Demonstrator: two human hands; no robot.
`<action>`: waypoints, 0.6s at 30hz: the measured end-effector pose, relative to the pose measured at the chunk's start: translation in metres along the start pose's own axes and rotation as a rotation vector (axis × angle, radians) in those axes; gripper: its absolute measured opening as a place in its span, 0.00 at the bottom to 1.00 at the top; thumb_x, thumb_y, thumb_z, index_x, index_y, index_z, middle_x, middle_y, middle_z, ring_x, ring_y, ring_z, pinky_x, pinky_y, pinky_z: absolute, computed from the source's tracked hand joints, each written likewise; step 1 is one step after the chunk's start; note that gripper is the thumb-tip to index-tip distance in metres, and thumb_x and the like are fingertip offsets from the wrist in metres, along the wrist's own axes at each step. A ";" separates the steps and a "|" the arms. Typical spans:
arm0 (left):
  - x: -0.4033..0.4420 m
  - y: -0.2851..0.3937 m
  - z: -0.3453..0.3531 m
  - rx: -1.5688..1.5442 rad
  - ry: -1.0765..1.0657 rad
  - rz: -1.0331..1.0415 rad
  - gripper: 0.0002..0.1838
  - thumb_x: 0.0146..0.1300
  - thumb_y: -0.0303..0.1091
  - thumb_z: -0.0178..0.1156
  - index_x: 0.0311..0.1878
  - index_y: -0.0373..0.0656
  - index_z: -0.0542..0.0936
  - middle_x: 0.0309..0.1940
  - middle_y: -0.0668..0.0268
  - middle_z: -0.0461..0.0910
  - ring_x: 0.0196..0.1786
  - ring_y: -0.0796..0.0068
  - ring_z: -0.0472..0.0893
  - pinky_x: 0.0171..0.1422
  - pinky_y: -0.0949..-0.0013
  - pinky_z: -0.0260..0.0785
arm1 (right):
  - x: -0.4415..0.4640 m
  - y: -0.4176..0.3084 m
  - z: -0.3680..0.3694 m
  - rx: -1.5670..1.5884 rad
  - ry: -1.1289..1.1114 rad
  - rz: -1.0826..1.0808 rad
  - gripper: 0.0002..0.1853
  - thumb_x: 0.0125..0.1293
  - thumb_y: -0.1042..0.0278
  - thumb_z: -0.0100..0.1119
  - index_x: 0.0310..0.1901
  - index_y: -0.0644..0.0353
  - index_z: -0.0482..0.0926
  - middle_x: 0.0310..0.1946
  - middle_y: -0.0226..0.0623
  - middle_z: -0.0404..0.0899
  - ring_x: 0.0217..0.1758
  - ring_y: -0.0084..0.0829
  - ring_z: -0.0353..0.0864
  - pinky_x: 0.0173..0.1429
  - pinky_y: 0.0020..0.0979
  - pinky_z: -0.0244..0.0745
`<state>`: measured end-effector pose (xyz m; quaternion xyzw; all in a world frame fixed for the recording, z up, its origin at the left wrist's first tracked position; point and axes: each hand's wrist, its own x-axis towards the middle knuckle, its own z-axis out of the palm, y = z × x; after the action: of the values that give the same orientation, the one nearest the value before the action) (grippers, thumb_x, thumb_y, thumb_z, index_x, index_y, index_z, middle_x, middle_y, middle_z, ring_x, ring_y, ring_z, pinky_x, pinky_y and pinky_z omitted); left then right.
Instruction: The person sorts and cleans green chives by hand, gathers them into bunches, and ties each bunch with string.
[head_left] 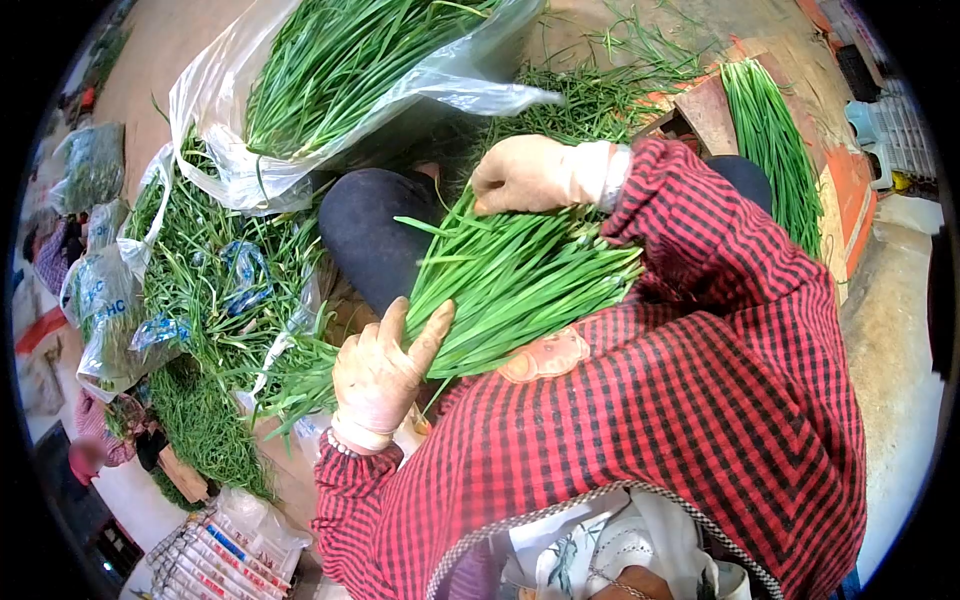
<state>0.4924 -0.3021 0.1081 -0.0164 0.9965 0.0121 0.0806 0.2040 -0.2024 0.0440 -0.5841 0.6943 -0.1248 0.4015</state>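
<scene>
A loose bunch of garlic chives (520,290) lies across my lap, its leaf tips to the left and its cut ends to the right. Gloved in pale rubber, my left hand (380,380) grips the leafy end, with leaves trailing out beneath it. My right hand (530,175), also gloved, is curled at the bunch's upper edge and pinches some of the chives; its fingertips are partly hidden. Right of my knee, a neat pile of chives (770,150) rests on a board.
A clear plastic bag (215,120) full of chives stands ahead. Loose trimmings (210,430) cover the floor at left, near printed plastic bags (105,310). A crate-like stack (215,555) sits lower left. Another person (95,430) is at the far left. A pale blue plastic item (865,125) stands far right.
</scene>
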 end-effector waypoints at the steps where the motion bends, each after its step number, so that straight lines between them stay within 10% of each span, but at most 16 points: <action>1: 0.000 0.000 0.001 -0.002 0.000 -0.001 0.41 0.45 0.30 0.64 0.67 0.71 0.70 0.54 0.61 0.77 0.36 0.64 0.79 0.37 0.62 0.73 | -0.006 0.002 -0.004 0.112 0.087 -0.063 0.18 0.63 0.54 0.62 0.41 0.62 0.84 0.31 0.45 0.83 0.37 0.38 0.82 0.45 0.38 0.75; 10: 0.002 -0.005 0.006 0.045 0.105 0.047 0.33 0.54 0.31 0.55 0.64 0.71 0.72 0.52 0.62 0.78 0.30 0.71 0.78 0.31 0.69 0.72 | -0.056 0.055 -0.025 0.045 0.532 -0.028 0.19 0.64 0.50 0.59 0.40 0.60 0.83 0.33 0.49 0.82 0.39 0.45 0.82 0.47 0.38 0.75; 14: 0.001 -0.002 0.004 -0.015 0.016 -0.007 0.45 0.39 0.31 0.68 0.67 0.70 0.70 0.55 0.61 0.77 0.38 0.64 0.80 0.40 0.61 0.73 | -0.075 0.080 -0.052 -0.187 0.486 0.439 0.25 0.63 0.43 0.58 0.45 0.60 0.82 0.44 0.50 0.82 0.49 0.46 0.82 0.53 0.42 0.75; 18: 0.009 -0.002 0.000 0.008 0.008 0.018 0.45 0.39 0.30 0.67 0.67 0.69 0.70 0.55 0.61 0.77 0.40 0.63 0.80 0.41 0.61 0.73 | -0.035 0.033 -0.015 -0.138 0.323 -0.063 0.42 0.59 0.29 0.54 0.52 0.69 0.78 0.49 0.56 0.80 0.55 0.51 0.79 0.61 0.41 0.73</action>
<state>0.4840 -0.3041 0.1070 -0.0074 0.9970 0.0089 0.0764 0.1701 -0.1655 0.0470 -0.6040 0.7380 -0.1816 0.2399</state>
